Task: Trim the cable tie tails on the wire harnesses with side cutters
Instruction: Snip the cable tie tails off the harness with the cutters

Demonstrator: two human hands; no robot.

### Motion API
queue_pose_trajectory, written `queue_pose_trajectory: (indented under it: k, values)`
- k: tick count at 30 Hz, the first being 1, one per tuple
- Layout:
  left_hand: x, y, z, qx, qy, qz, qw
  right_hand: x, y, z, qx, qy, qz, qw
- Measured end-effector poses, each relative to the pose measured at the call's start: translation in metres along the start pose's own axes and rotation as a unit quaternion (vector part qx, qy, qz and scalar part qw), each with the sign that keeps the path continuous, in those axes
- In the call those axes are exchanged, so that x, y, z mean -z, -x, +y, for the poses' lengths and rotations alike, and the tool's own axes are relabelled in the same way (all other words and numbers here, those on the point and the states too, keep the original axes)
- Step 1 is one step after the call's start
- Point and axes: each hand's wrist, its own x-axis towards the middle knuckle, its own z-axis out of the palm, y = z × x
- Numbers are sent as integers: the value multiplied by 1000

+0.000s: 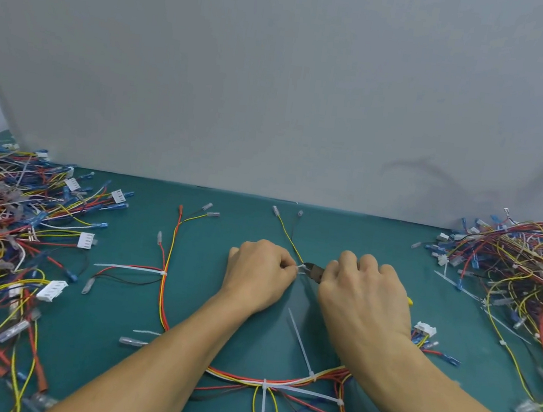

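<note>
Nylon, we are judging, is making this cable tie tail (299,268) light and springy, so our left hand (256,276) is pinching it at the centre of the green mat (134,309). Our right hand (366,298) is gripping the side cutters (314,271), their nose touching the tail. Thin harness wires (288,238) are looking floppy and easily nicked; wire piles (2,241) are crowding both sides, the mat lying open between.

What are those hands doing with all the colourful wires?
A person is trimming cable ties. The left hand pinches a white tie on a yellow and black wire pair, and the right hand holds the side cutters with their tips right at that tie. Other ties on the green mat have long tails not yet cut. Heaps of wire harnesses lie on both sides.
</note>
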Motion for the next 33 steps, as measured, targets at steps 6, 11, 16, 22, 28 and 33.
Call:
queue_pose_trajectory:
  k: [6,11,16,22,28,33]
  values:
    - [0,2,1,-2,4,0,1000,5,3,-5,-19,53,-16,998]
    - [0,3,2,-3,0,3,1000,4,1,-6,-5,37,-16,999]
    - [0,2,2,-4,-5,5,1000,8,-1,-5,-21,63,-25,998]
    - [-1,2,3,-34,-54,1,998,-4,-9,3,34,34,-47,998]
    - [3,-2,18,-94,-202,-2,975,-1,-11,7,21,16,-98,995]
    - [4,0,29,-130,-314,0,940,2,-13,13,34,12,-102,994]
